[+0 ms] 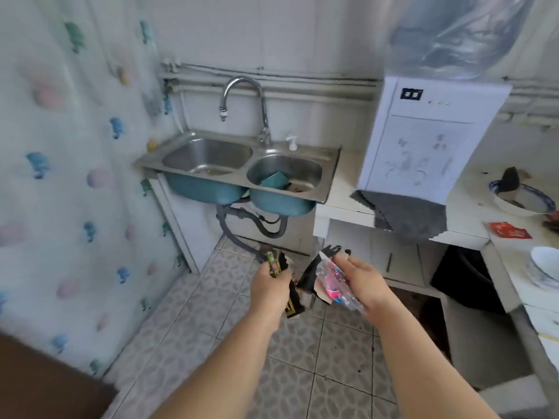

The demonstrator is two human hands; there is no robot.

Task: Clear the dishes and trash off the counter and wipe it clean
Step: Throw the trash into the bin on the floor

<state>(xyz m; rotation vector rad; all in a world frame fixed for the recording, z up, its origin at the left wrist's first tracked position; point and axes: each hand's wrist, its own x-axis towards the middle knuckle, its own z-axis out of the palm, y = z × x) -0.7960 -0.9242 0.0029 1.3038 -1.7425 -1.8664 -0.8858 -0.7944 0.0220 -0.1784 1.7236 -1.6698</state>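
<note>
My left hand (269, 290) grips a black and gold wrapper (292, 305) above the tiled floor. Beside it my right hand (363, 282) holds a bundle of wrappers (328, 281), black, pink and clear plastic. On the white counter (341, 189) at the right lie a grey cloth (405, 214), a blue-rimmed plate (520, 201) with something dark on it, a red wrapper (509, 230) and a white bowl (544, 270) at the frame edge. A teal dish (273, 179) rests in the right basin of the steel sink (236, 164).
A white water dispenser (420, 140) stands on the counter behind the cloth. A black bin (462, 282) sits under the counter. A patterned curtain (60, 176) hangs at the left, and drain pipes (242, 234) run beneath the sink.
</note>
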